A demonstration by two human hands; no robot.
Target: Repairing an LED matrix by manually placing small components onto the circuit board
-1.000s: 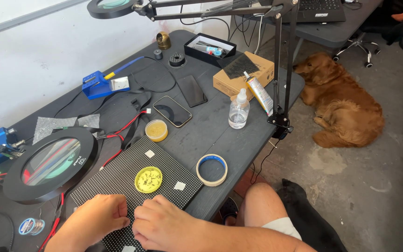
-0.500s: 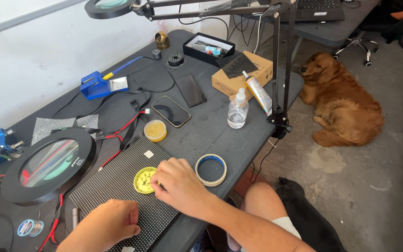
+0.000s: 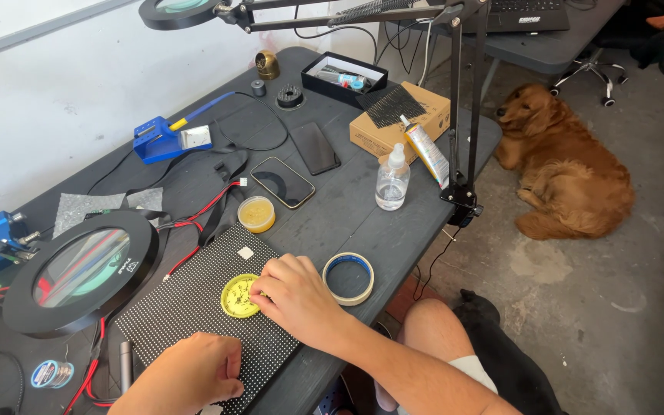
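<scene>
Right hand is resting palm down on the dotted black panel, with its fingers curled and the fingertips reaching into the shallow yellow dish. Whether the fingertips are pinching anything out of the dish cannot be told, as the knuckles are hiding them. Left hand is lying on the near edge of the same panel, loosely closed, with nothing visible in its grip.

The yellow dish is sitting on the panel near its middle, touching the right hand, and is holding small dark parts. A small pale square is lying on the panel's far corner. Just beside the right hand, off the panel, a roll of tape is lying flat on the dark table.

Farther out, a small tub of yellow paste is standing near the panel's far corner, with two phones lying beyond it. A clear squeeze bottle is standing upright near the cardboard box. A round magnifier lamp is sitting to the left of the panel, with red wires running between them. A blue soldering stand is sitting near the wall. On the floor to the right of the table, a golden dog is lying down.
</scene>
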